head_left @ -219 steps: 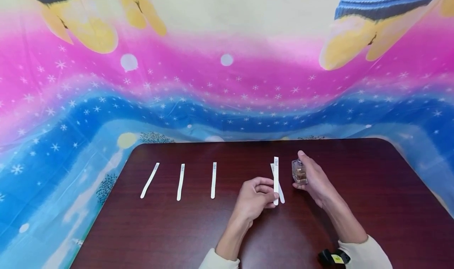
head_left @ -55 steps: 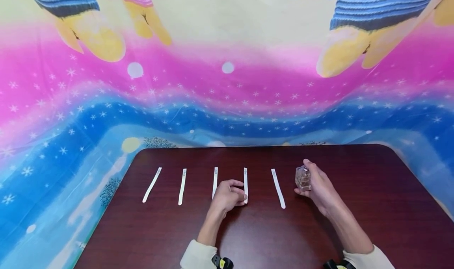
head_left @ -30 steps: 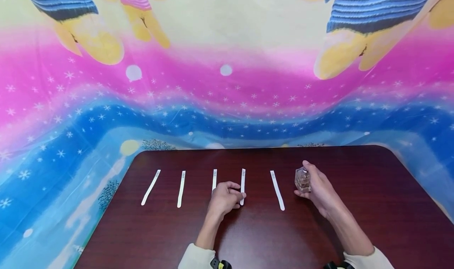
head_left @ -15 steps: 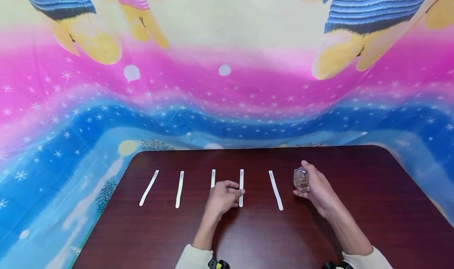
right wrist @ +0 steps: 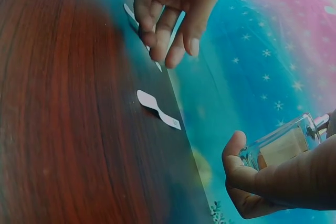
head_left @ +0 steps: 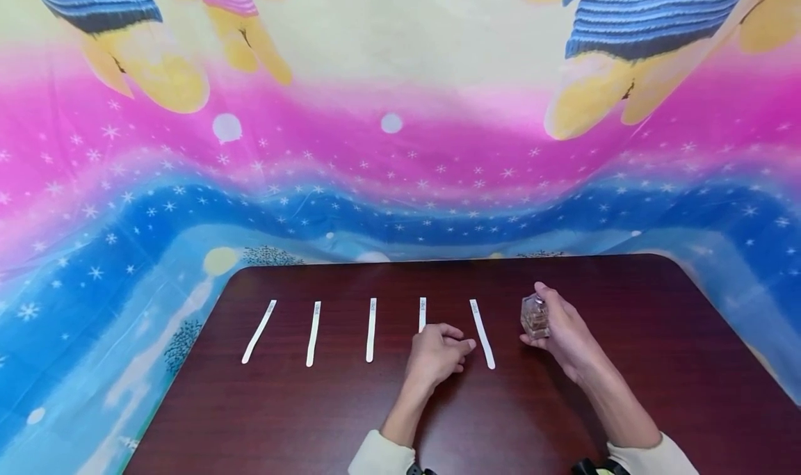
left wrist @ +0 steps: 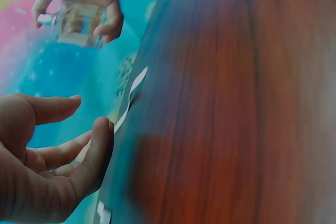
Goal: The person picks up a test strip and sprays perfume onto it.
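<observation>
My right hand grips a small clear glass perfume bottle, thumb at its top and fingers under its base. The bottle is off the table, at the right of a row of white paper test strips. My left hand is between two strips, its fingers loosely bent with nothing held. It hides the lower part of the fourth strip. Just right of its fingertips lies the rightmost strip, slightly slanted. In the right wrist view that strip looks curved, with small print at one end.
Three more strips lie to the left: the leftmost strip, the second strip and the third strip. All rest on a dark red-brown table. Behind it hangs a colourful printed cloth.
My left hand laid a strip down fourth in the row, let it go and moved right toward the rightmost strip. My right hand has kept holding the perfume bottle in about the same place.
</observation>
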Motion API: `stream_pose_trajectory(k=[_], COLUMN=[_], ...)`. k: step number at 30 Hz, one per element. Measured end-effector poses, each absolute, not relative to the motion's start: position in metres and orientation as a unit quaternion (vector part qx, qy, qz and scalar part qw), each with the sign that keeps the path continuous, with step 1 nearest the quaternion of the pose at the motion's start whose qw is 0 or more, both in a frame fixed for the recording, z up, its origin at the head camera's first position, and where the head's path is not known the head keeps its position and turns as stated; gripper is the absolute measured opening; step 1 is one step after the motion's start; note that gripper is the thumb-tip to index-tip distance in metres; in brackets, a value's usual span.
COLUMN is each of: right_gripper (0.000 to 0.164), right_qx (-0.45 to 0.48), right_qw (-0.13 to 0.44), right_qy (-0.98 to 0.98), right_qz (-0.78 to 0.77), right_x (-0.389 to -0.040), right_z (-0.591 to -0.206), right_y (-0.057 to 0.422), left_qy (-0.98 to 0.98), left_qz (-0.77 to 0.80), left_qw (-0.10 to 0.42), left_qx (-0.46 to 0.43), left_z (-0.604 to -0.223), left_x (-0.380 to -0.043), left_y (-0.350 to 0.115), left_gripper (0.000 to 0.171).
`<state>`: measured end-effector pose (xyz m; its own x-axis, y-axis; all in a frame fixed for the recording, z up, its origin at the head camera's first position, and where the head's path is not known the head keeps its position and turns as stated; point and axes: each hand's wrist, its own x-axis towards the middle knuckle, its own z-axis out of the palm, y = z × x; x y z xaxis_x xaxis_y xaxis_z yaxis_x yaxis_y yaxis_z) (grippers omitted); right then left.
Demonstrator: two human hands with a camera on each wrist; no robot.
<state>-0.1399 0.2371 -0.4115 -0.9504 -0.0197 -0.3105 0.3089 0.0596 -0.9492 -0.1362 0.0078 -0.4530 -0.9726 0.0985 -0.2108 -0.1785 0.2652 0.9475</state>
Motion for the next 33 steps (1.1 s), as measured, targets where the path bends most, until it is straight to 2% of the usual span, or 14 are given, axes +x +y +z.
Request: stream_pose_trajectory(k=[7, 22, 33], right_gripper=[0.079, 0.079, 0.075], right_qx=[0.101, 0.111, 0.113], right_qw=[0.114, 0.115, 0.113], right_qy=[0.719, 0.726, 0.716], right_qz=[-0.678, -0.669, -0.679], right_x=[-0.139, -0.134, -0.135], right_z=[-0.411, -0.410, -0.411], right_y=[0.243, 0.243, 0.246], left_qy=[0.796, 0.843, 0.917], left_qz=[0.595, 0.531, 0.398], left_qw=[0.107, 0.067, -0.019], left_qx=[-0.026, -0.063, -0.017], left_z=[-0.452, -0.460, -0.479], left_x=[-0.133, -0.137, -0.148], left_y=[0.029, 0.049, 0.057], left_gripper=[0.011, 0.021, 0.031])
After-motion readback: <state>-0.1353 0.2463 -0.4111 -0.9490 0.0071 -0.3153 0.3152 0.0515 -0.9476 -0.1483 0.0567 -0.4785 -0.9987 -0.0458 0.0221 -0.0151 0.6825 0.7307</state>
